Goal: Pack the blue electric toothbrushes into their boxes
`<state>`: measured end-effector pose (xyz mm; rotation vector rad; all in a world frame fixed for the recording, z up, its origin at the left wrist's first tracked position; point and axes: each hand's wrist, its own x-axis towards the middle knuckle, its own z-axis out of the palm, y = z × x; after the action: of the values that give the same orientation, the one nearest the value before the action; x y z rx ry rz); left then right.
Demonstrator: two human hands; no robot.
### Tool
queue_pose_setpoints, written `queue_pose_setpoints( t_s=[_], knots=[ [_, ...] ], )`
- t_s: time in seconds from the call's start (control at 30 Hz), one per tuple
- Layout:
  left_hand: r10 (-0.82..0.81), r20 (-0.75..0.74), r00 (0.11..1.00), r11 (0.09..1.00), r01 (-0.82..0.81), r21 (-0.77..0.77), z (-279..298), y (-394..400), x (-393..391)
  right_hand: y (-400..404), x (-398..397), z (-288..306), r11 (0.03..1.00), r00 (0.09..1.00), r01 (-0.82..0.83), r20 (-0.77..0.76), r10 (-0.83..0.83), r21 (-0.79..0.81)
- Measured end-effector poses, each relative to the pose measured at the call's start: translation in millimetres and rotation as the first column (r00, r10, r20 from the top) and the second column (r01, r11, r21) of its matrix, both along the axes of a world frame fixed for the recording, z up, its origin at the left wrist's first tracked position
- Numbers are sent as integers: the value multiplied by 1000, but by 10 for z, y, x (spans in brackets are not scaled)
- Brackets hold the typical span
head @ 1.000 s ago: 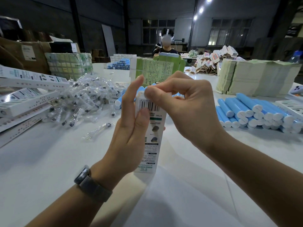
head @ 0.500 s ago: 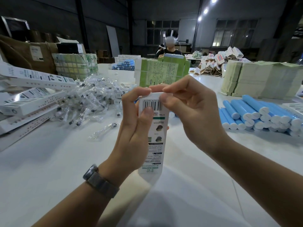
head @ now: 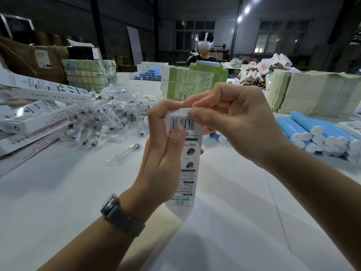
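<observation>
The box stands upright above the near centre of the worktop, printed face toward the camera, barcode at the top. The left hand holds it from the left side: grip closed round the body, thumb pressed flat just below the barcode, index finger curled over the top left corner. The right hand works the top end: grip narrow, thumb and forefinger pinching the top flap. Whether a toothbrush is already inside cannot be told. A watch sits on the left wrist.

Handling, as judged: the box is thin carton, light and fairly stiff along its length but easily crushed on the broad faces. Hold it by the narrow sides at mid-height, as here, and apply only light pressure at the flap so the tuck does not crease.

Further out on the right lie the blue toothbrushes, stacked on their sides; smooth and round, they will probably roll and slip, so take each by the middle of the barrel. On the left lie bagged brush heads and long white boxes. Far right, stacks of flat cartons. Far centre, a green carton and a seated person.
</observation>
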<state>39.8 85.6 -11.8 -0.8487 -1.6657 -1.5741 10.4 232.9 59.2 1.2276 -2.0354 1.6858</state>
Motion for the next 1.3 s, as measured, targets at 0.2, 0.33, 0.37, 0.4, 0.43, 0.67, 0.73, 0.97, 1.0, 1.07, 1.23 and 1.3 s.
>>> queue_pose_setpoints(
  t_s=[0.2, 0.33, 0.37, 0.4, 0.43, 0.67, 0.73, 0.97, 1.0, 1.07, 1.23, 1.3],
  knots=[
    [-74, 80, 994, 995, 68, 69, -9, -10, -38, -1, -35, -120, 1000, 998, 1, -62, -2, -21],
    [-58, 69, 996, 996, 54, 67, -20, -10, -55, -55, -39, -196, 994, 992, 90, -84, -95, -57],
    [-59, 74, 996, 996, 54, 70, -22, -11, -60, -67, -32, -206, 993, 990, 101, -97, -107, -57],
    [-64, 81, 995, 995, 58, 76, -24, -15, -62, -79, -22, -214, 993, 988, 103, -109, -110, -64],
    [-74, 87, 993, 994, 67, 84, -26, -19, -62, -94, -8, -226, 992, 988, 98, -116, -107, -79],
    [-33, 66, 997, 997, 29, 70, -36, -29, -88, -160, -6, -321, 978, 965, 168, -180, -188, -125],
    [24, 80, 996, 998, -28, 54, -46, -24, -97, -176, -22, -349, 960, 940, 256, -202, -274, -114],
    [-166, 111, 980, 977, 148, 155, 23, -20, -73, -223, -13, -461, 870, 855, 477, -293, -427, 126],
    [-182, 125, 975, 974, 161, 160, 29, -19, -69, -247, -1, -498, 861, 865, 474, -276, -418, 182],
    [-218, 158, 963, 965, 188, 181, 46, -23, -63, -287, 22, -550, 862, 888, 452, -206, -411, 231],
    [-114, 163, 980, 989, 97, 110, 18, -18, -80, -260, 9, -496, 869, 896, 443, -146, -420, 221],
    [60, 168, 984, 994, -74, 78, 20, -35, -95, -244, 21, -474, 859, 898, 439, -133, -419, 261]
  ],
)
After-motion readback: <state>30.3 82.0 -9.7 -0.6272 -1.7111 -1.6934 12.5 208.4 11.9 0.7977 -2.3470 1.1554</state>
